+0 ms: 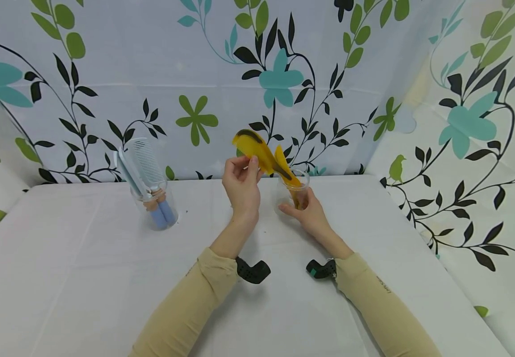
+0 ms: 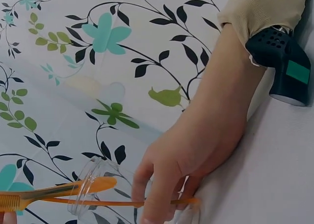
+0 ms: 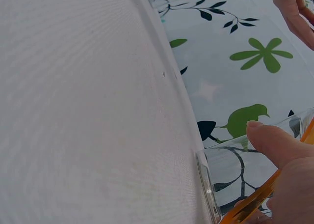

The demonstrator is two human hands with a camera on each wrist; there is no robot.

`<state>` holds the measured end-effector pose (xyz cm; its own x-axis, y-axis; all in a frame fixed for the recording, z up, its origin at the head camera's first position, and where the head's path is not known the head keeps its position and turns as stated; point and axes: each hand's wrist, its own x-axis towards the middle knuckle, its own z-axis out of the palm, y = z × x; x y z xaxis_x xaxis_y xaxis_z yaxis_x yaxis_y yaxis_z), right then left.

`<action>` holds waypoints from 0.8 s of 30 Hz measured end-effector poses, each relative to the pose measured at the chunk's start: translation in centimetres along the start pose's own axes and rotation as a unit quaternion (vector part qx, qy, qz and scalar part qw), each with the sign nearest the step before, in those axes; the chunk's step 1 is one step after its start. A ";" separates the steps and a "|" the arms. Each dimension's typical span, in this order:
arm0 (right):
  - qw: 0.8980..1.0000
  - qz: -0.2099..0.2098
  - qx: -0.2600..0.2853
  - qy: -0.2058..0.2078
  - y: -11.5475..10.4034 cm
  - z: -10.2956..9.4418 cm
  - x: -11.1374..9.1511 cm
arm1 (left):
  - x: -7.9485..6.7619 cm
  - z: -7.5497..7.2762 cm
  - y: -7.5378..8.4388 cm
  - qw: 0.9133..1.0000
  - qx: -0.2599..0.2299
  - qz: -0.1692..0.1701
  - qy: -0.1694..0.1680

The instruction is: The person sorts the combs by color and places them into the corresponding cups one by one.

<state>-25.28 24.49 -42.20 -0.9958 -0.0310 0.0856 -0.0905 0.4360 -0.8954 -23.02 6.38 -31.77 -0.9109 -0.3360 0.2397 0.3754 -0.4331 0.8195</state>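
Note:
My left hand [image 1: 242, 186] pinches a yellow comb with black markings [image 1: 257, 149] between thumb and fingers. Its narrow handle slants down to the right, into the mouth of a clear glass jar [image 1: 305, 181]. A second yellow comb [image 1: 280, 155] stands in that jar, leaning to the left, its lower end near the jar's bottom. Around the lower part of the jar my right hand [image 1: 313, 214] keeps its grip, thumb on the near side. In the right wrist view the thumb of the right hand [image 3: 287, 157] lies along the glass, and the left hand [image 3: 297, 13] shows at the top corner.
Another clear jar [image 1: 172, 208] stands on the left of the white table [image 1: 83, 277], holding a light blue comb [image 1: 147, 161] and other pale blue pieces. Behind the table hangs a leaf-patterned cloth [image 1: 141, 49]. Black wrist devices [image 1: 253, 271] sit on both forearms.

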 end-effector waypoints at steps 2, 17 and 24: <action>1.000 -0.001 0.000 0.001 0.0 0.1 0.0 | -0.1 -0.1 -0.2 1.000 0.003 -0.010 -0.010; 1.000 0.010 0.009 -0.002 -0.6 0.4 0.2 | 0.1 -1.3 -1.3 0.997 0.017 -0.057 -0.050; 1.000 0.017 -0.003 0.005 -1.4 0.6 0.3 | 0.4 -1.9 -2.1 0.995 0.036 -0.062 -0.075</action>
<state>-25.50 23.30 -41.17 -0.9983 -0.0073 0.0585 -0.0557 0.4412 -0.8957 -23.81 5.55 -34.36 -0.9668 -0.1520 0.2055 0.2503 -0.3998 0.8818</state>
